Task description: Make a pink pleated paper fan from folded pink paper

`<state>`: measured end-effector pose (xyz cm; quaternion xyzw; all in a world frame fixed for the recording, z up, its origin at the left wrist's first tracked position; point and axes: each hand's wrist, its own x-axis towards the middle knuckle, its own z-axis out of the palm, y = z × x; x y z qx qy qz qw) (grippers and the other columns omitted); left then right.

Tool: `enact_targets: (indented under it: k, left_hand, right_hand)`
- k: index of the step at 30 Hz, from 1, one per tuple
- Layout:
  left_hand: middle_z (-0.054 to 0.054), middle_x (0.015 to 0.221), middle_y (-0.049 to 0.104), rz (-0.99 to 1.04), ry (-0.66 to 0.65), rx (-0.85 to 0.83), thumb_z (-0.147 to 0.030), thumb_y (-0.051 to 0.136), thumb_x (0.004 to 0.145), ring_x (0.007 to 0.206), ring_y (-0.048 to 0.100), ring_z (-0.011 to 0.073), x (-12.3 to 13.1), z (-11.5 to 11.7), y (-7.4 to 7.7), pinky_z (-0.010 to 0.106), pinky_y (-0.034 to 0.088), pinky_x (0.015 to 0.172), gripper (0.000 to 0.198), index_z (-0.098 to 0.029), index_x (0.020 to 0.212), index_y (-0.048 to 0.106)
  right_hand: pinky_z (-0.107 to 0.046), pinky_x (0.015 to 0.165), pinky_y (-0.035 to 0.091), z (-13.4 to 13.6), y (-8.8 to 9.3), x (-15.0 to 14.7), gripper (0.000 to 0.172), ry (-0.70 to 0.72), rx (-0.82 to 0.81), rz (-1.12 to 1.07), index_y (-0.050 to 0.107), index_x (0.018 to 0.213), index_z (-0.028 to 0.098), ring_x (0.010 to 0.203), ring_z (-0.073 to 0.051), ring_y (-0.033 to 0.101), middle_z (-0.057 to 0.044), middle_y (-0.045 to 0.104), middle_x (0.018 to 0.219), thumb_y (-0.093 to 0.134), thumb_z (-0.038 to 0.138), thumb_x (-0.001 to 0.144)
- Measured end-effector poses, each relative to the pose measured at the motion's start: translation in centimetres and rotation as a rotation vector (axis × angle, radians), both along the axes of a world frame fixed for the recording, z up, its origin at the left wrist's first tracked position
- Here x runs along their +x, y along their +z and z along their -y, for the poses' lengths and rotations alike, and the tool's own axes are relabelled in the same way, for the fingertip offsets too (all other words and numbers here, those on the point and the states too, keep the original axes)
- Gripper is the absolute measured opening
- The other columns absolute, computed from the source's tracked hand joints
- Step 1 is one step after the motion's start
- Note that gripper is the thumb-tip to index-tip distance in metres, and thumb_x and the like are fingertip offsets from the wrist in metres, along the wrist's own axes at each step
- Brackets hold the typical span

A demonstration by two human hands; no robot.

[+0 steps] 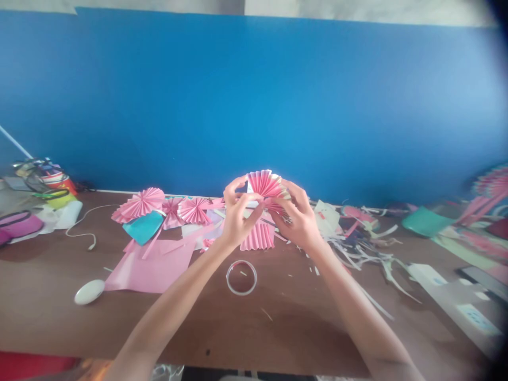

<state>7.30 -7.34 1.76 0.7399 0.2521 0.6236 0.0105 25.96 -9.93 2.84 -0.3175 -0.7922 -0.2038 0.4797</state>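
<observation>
Both my hands are raised over the brown table and hold one pink pleated paper fan spread into a half circle. My left hand pinches its lower left edge with fingers closed. My right hand grips its right side, fingers curled round the folds. A folded pink pleated strip lies on the table just below the hands. A clear tape ring sits nearer to me.
Finished pink paper rosettes lie at the left with a teal paper piece and a flat pink sheet. A white mouse sits front left. Paper strips and scraps litter the right. A blue wall stands behind.
</observation>
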Motion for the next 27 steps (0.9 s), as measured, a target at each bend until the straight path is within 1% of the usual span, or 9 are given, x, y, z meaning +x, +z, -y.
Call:
enact_targets:
  k: [4, 9, 12, 14, 16, 19, 22, 25, 27]
  left_hand:
    - [0.008, 0.129, 0.051, -0.087, 0.05, 0.044, -0.016, 0.062, 0.092, 0.126, 0.048, 0.025, 0.0, 0.3, 0.1, 0.04, 0.054, 0.087, 0.019, -0.027, 0.107, 0.066]
    - [0.008, 0.12, 0.057, -0.051, -0.097, -0.137, -0.023, 0.057, 0.095, 0.116, 0.056, 0.024, -0.1, 0.4, 0.3, 0.042, 0.054, 0.088, 0.018, -0.028, 0.107, 0.069]
    - [0.008, 0.122, 0.057, 0.053, -0.14, -0.263, -0.03, 0.061, 0.093, 0.12, 0.055, 0.0252, -0.2, 0.7, 0.7, 0.044, 0.051, 0.095, 0.014, -0.027, 0.105, 0.068]
    - [0.008, 0.131, 0.053, 0.203, -0.213, -0.411, -0.035, 0.067, 0.089, 0.124, 0.052, 0.0258, -0.1, 0.8, 0.9, 0.041, 0.051, 0.094, 0.027, -0.028, 0.115, 0.06]
    - [0.009, 0.141, 0.047, 0.333, -0.361, -0.627, -0.039, 0.07, 0.087, 0.125, 0.052, 0.0257, 0.1, 0.7, 0.6, 0.039, 0.053, 0.09, 0.047, -0.029, 0.127, 0.049]
    - [0.013, 0.146, 0.044, 0.416, -0.496, -0.917, -0.043, 0.076, 0.081, 0.119, 0.058, 0.0253, 0.4, 0.0, 0.0, 0.042, 0.053, 0.094, 0.069, -0.029, 0.137, 0.038]
    - [0.015, 0.144, 0.045, 0.418, -0.398, -0.982, -0.046, 0.082, 0.073, 0.117, 0.059, 0.0272, 0.3, -0.7, -0.4, 0.046, 0.051, 0.096, 0.084, -0.027, 0.14, 0.034]
    - [0.016, 0.15, 0.037, 0.324, -0.212, -0.803, -0.046, 0.086, 0.067, 0.13, 0.049, 0.0327, -0.1, -0.9, -0.1, 0.047, 0.051, 0.097, 0.087, -0.027, 0.138, 0.039]
    - [0.014, 0.156, 0.029, 0.283, -0.197, -0.7, -0.044, 0.087, 0.066, 0.138, 0.041, 0.035, -0.3, -0.8, 0.2, 0.047, 0.051, 0.099, 0.086, -0.03, 0.137, 0.04]
  right_hand:
    - [-0.044, 0.087, 0.064, -0.1, -0.3, 0.0, 0.046, -0.005, 0.026, 0.005, 0.057, 0.129, 0.029, 0.133, -0.034, 0.051, -0.012, 0.042, 0.152, 0.064, 0.01, 0.088]
    - [-0.044, 0.08, 0.065, 0.0, -0.6, 0.0, 0.038, -0.012, -0.036, -0.043, 0.062, 0.123, 0.033, 0.121, -0.031, 0.06, -0.009, 0.044, 0.151, 0.062, 0.013, 0.09]
    - [-0.046, 0.083, 0.064, 0.0, -0.7, 0.0, 0.034, 0.001, -0.102, -0.079, 0.064, 0.119, 0.035, 0.12, -0.031, 0.061, -0.007, 0.044, 0.152, 0.062, 0.015, 0.091]
    - [-0.048, 0.087, 0.063, -0.1, -0.8, 0.0, 0.034, 0.02, -0.129, -0.107, 0.065, 0.119, 0.035, 0.117, -0.03, 0.063, -0.006, 0.042, 0.153, 0.063, 0.016, 0.091]
    - [-0.049, 0.089, 0.063, -0.2, -0.8, 0.0, 0.033, 0.037, -0.141, -0.127, 0.065, 0.118, 0.034, 0.115, -0.029, 0.064, -0.007, 0.041, 0.154, 0.064, 0.016, 0.09]
    - [-0.051, 0.09, 0.062, -0.3, -0.8, 0.1, 0.031, 0.046, -0.149, -0.114, 0.065, 0.116, 0.033, 0.12, -0.031, 0.062, -0.006, 0.041, 0.154, 0.065, 0.017, 0.09]
    - [-0.052, 0.094, 0.06, -0.5, -0.9, 0.1, 0.03, 0.069, -0.169, -0.072, 0.065, 0.117, 0.033, 0.131, -0.032, 0.054, -0.006, 0.042, 0.152, 0.063, 0.017, 0.091]
    - [-0.052, 0.099, 0.058, -0.6, -0.8, 0.1, 0.029, 0.099, -0.179, -0.04, 0.065, 0.116, 0.031, 0.137, -0.031, 0.049, -0.007, 0.046, 0.15, 0.06, 0.016, 0.092]
    - [-0.052, 0.098, 0.058, -0.5, -0.7, -0.1, 0.028, 0.103, -0.182, -0.047, 0.066, 0.115, 0.03, 0.136, -0.031, 0.05, -0.008, 0.048, 0.147, 0.06, 0.015, 0.092]
